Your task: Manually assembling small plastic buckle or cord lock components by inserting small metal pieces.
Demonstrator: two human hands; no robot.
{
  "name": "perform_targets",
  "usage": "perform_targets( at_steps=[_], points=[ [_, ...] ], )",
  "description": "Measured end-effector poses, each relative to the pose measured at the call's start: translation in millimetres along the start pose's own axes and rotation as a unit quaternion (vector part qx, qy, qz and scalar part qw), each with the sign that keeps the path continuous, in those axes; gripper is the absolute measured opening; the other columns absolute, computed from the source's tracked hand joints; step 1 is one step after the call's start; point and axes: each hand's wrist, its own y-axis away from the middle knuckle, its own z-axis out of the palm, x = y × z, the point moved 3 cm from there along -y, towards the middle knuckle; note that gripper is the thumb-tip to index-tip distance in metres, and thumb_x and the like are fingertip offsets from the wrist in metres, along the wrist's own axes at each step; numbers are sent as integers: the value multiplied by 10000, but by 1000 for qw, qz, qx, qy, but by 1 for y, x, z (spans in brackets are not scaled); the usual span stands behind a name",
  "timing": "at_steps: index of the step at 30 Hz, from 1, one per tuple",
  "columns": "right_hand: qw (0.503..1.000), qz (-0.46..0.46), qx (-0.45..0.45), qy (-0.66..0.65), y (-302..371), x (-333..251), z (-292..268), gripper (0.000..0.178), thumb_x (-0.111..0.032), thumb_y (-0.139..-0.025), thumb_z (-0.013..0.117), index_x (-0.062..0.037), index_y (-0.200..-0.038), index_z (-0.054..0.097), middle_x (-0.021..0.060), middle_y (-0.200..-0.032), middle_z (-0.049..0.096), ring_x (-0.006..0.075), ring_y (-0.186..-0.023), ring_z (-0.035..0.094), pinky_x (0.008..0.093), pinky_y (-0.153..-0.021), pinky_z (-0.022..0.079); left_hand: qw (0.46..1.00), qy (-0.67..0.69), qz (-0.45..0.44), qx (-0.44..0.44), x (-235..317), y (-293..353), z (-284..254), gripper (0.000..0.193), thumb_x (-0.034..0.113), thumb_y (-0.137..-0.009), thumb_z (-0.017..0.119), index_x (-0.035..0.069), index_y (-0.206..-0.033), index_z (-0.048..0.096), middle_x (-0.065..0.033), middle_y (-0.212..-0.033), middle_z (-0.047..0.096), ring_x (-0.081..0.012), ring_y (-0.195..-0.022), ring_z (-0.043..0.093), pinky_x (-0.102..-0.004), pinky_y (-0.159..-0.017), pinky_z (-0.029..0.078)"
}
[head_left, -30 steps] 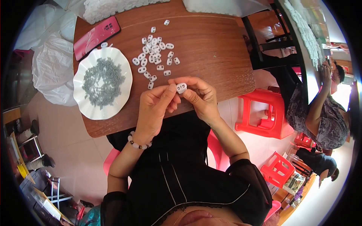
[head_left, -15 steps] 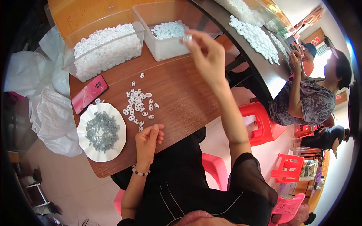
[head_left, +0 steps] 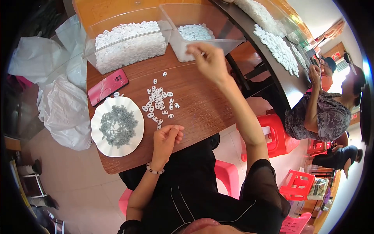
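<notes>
My right hand (head_left: 212,64) is raised at the near side of a clear bin (head_left: 182,50), which holds small white pieces (head_left: 196,32). Its fingers are bent in, thumb and forefinger close together; whether anything is between them cannot be made out. My left hand (head_left: 168,140) rests at the table's near edge with curled fingers, thumb against them, and what they may hold is hidden. Just beyond it lies a loose group of small white oval pieces with dark holes (head_left: 157,99). To its left stands a white scalloped plate (head_left: 137,145) bearing small grey rods (head_left: 120,125).
A second clear bin (head_left: 89,47), heaped with white pieces, stands at the back left. In front of it lies a pink phone (head_left: 108,86). White plastic bags (head_left: 66,115) hang at the left. Another person (head_left: 319,103) sits at the dark table (head_left: 274,64) by a red stool (head_left: 274,138).
My right hand held a white piece near the bin; that piece no longer shows, and the hand has lowered slightly with fingers drawn in. The whole view has shifted; my left hand stays curled.
</notes>
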Motion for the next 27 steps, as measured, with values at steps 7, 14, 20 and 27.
perform_targets(
  at_steps=[7,14,20,27],
  points=[
    [963,-90,-249,51,60,-19,64,108,-100,-803,652,-60,-904,662,98,-787,641,294,-792,573,410,-716,484,1000,1,1,-2,-1,0,0,221,158,-942,557,-35,-929,663,-25,-733,616,-67,-619,540,-189,-567,438],
    [944,-128,-303,24,79,-33,82,140,-80,-773,654,-79,-913,657,88,-859,613,288,-919,536,396,-759,486,1000,-5,-7,-1,0,0,1,232,174,-947,554,-28,-926,665,-12,-727,607,-59,-617,529,-186,-569,432],
    [947,-112,-299,46,85,-36,90,163,-88,-755,676,-91,-916,651,81,-879,595,289,-917,526,398,-723,490,1000,-4,-3,0,0,0,0,241,180,-949,556,-35,-928,664,-11,-724,606,-56,-615,523,-186,-564,428],
    [958,-87,-271,44,87,-36,82,111,-111,-776,673,-80,-860,607,85,-861,593,304,-890,529,401,-704,483,1000,-8,-1,-1,-1,0,2,246,194,-951,561,-26,-946,672,-8,-729,616,-44,-614,518,-178,-563,420]
  ],
)
